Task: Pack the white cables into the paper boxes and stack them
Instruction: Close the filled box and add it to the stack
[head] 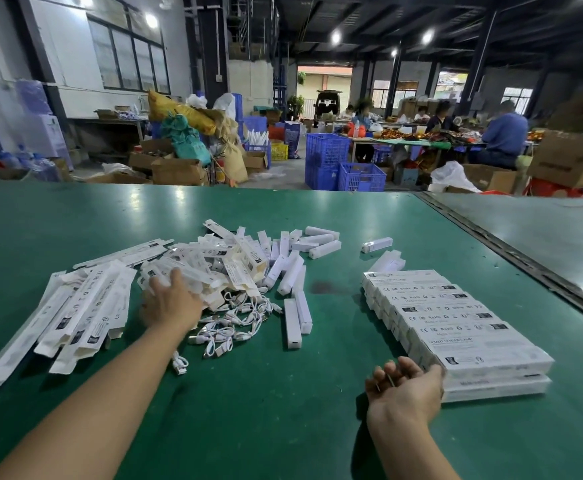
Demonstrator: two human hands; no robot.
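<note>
Green surface (283, 427), matte, carries everything. Nearest: the right grip (404, 386) rests at the near end of the stack of packed boxes (456, 327) with its thumb side against the stack, fingers loosely curled and released, nothing plainly held. The stack has two layers, boxes side by side with labels up, running away to the right. One stray cable (180, 362) lies alone, left of centre. Beyond it the left grip (170, 303) reaches into the heap of loose boxes (214, 261); it is blurred, so I cannot tell whether it has closed on anything. The white cables (227, 327) lie tangled on the surface just right of that wrist, none visibly inside a box. Flat unfilled boxes (75, 317) fan out at far left. White bar units (292, 323) (presumably going into the same boxes) are scattered between heap and stack. Judgement: a fair batch is packed and stacked, but the heap, flats and cables suggest most of the work remains. Far back: blue crates (328, 150) and people at other tables.
</note>
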